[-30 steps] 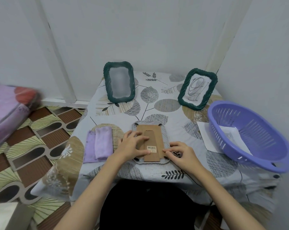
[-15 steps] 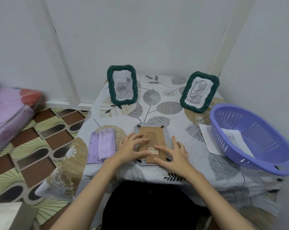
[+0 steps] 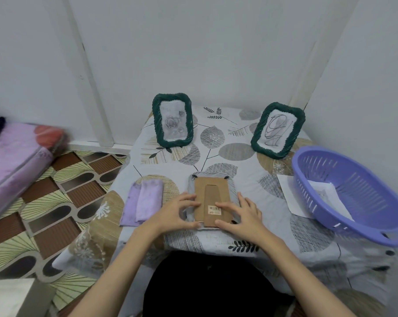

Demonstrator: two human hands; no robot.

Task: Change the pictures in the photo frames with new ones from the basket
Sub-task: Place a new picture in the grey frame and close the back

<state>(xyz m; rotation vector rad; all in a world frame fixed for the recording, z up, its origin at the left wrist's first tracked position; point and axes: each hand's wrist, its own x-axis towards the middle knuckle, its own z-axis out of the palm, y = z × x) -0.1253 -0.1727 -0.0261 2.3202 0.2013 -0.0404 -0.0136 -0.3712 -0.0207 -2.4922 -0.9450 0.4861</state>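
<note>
A grey-rimmed photo frame (image 3: 211, 193) lies face down near the table's front edge, its brown cardboard back and stand facing up. My left hand (image 3: 176, 215) grips its lower left corner. My right hand (image 3: 241, 215) rests fingers spread on the lower right of the back, by the barcode sticker. Two green frames stand at the back: the left frame (image 3: 172, 120) shows a rose picture, the right frame (image 3: 277, 130) a scribble. The purple basket (image 3: 351, 195) at the right holds a paper picture (image 3: 323, 194).
A folded lilac cloth (image 3: 143, 203) lies left of the face-down frame. A white sheet (image 3: 289, 193) sits partly under the basket. The patterned tablecloth (image 3: 237, 152) covers the small table in a wall corner. A pink mattress (image 3: 13, 156) lies on the floor at left.
My right hand has moved from the frame's lower right corner onto the cardboard back. The left hand stays on the lower left. The camera view has shifted slightly.
</note>
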